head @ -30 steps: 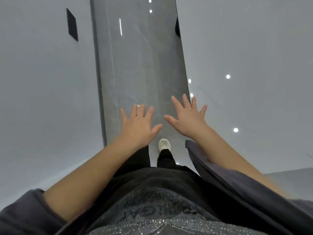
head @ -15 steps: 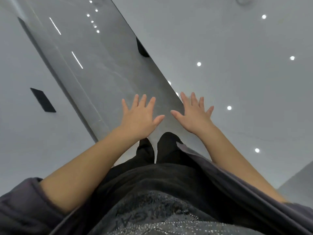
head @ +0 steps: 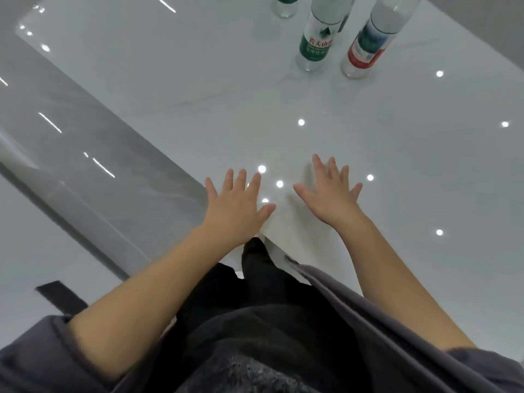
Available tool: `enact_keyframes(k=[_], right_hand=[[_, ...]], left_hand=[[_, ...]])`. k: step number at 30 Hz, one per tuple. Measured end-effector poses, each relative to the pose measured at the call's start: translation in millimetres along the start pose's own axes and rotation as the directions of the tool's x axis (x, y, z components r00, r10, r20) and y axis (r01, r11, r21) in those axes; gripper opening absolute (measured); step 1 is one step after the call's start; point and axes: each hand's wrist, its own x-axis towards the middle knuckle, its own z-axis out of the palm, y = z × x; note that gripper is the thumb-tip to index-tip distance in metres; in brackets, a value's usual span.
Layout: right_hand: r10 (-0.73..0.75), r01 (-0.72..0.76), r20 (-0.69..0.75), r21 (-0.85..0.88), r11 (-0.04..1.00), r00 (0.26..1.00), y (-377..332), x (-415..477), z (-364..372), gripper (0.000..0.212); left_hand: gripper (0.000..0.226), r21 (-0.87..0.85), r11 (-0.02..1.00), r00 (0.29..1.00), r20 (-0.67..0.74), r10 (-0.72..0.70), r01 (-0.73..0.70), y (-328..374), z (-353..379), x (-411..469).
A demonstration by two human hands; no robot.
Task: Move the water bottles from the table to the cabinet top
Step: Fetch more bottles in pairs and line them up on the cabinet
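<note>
Both hands are empty. The left hand (head: 236, 207) and the right hand (head: 330, 198) are flat, palms down, fingers straight and spread, thumbs turned toward each other. Neither has hold of anything. They hang over the near corner of the glossy white stone-look table (head: 184, 89). We cannot tell whether the palms touch its surface.

Task things, placed from the hands:
- The clear plastic water bottle with a green label (head: 317, 42) stands upright, straight ahead of the right hand and well apart from it.
- The clear plastic water bottle with a red-and-blue label (head: 368, 45) stands just beside the first, on the outer side of the right hand's line.
- A third clear bottle with a green band (head: 283, 7) is farther ahead, roughly in line with the gap between the hands. The frame edge cuts it off.

All the caps are out of view, and so is the cabinet top.

We judge this to be the approach, with no pickup begun and these bottles not yet carried.

The next move calls for both arms to reach well forward. The fingers should then curl round a bottle's body at label height, perhaps one bottle per hand. The two nearest bottles stand close together, so the fingers must slip between them without tipping either. The tabletop looks slick, so a nudged bottle may slide. The thin plastic wants a firm grip but not a crushing one.
</note>
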Motion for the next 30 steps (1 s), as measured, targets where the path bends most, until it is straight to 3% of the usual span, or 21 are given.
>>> enact_keyframes(k=[5, 8, 13, 17, 20, 25, 30], right_hand=[[0.059, -0.056, -0.040, 0.090, 0.994, 0.997, -27.0, 42.7, -36.7, 0.081], [0.153, -0.133, -0.107, 0.175, 0.976, 0.982, -32.4, 68.2, -57.8, 0.084], [0.320, -0.213, -0.183, 0.443, 0.871, 0.930, -26.3, 106.5, -82.4, 0.103], [0.394, -0.089, -0.251, 0.737, 0.670, 0.884, -18.2, 141.6, -94.1, 0.117], [0.478, 0.027, -0.289, 0.875, 0.483, 0.829, -13.9, 164.5, -104.2, 0.116], [0.510, 0.175, -0.405, 0.881, 0.439, 0.759, -4.3, 198.0, -121.4, 0.095], [0.539, 0.264, -0.463, 0.875, 0.406, 0.704, -1.0, 221.2, -132.2, 0.070]], left_hand=[[0.074, -0.027, 0.999, 0.999, 0.014, 0.029, -0.028, -18.4, -34.4, 59.7], [0.077, -0.037, 0.992, 0.992, 0.043, 0.119, -0.118, -25.8, -55.8, 102.7], [0.088, -0.100, 0.965, 0.967, 0.051, 0.250, -0.244, -28.2, -96.3, 182.6], [0.105, -0.164, 0.933, 0.947, -0.026, 0.320, -0.320, -22.1, -126.0, 243.8], [0.110, -0.309, 0.866, 0.919, -0.097, 0.381, -0.392, -9.8, -142.6, 275.2], [0.089, -0.512, 0.716, 0.877, -0.205, 0.434, -0.474, 11.7, -151.6, 302.9], [0.074, -0.582, 0.659, 0.875, -0.241, 0.419, -0.476, 24.1, -152.2, 325.5]])
